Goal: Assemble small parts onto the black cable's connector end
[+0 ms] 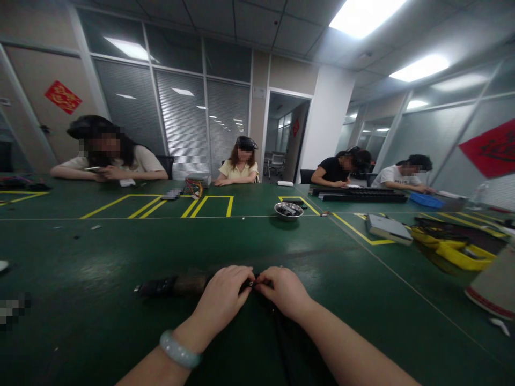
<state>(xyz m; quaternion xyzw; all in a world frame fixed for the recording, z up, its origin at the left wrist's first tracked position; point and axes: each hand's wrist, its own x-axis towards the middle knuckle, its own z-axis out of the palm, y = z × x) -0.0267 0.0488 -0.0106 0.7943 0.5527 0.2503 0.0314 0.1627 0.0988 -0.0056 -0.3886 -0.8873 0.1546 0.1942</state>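
Near the front edge of the green surface, the left hand and the right hand meet, their fingertips touching. Both grips are closed on a small part of a dark long object; what the part is, I cannot tell. The object lies on the surface and reaches out to the left of the left hand. The left wrist wears a pale bracelet. Farther, near the middle of the surface, stands a metal bowl. To the right lie a grey flat box and a yellow tray. Four people sit along the far edge.
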